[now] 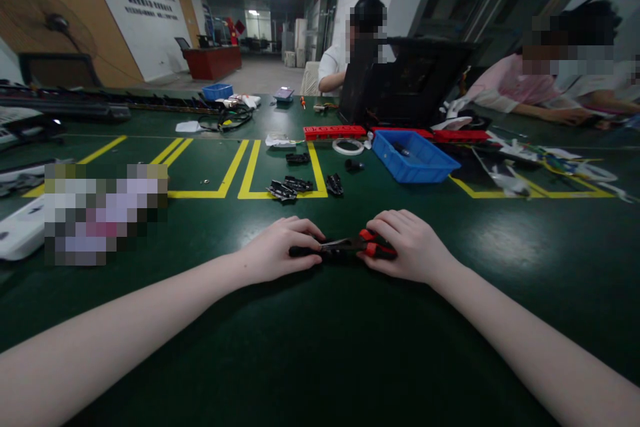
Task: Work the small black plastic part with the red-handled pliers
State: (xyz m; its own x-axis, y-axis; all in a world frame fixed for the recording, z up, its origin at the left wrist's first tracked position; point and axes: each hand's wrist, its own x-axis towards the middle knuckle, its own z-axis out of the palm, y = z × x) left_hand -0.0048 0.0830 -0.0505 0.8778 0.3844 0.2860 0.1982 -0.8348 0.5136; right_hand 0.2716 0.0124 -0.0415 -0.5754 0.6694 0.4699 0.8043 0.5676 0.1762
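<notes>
My right hand [406, 245] grips the red-and-black handles of a pair of pliers [369, 244], whose jaws point left. Opposite it, my left hand [283, 248] pinches a small black part [301, 251] between thumb and fingers. The tips of the pliers reach that part close to my left fingertips. Whether the jaws bite on it is too small to tell. Beyond my hands lie several black plastic pieces [299, 184] in and beside a yellow-taped rectangle, with a short black cylinder [354, 165] to their right.
A blue bin [415, 159] stands behind my right hand, near a roll of white tape [348, 146] and a red strip [335, 133]. At left lies a white device [23, 230]. A black case [405, 83] stands at the back; two people [333, 70] sit across the green table.
</notes>
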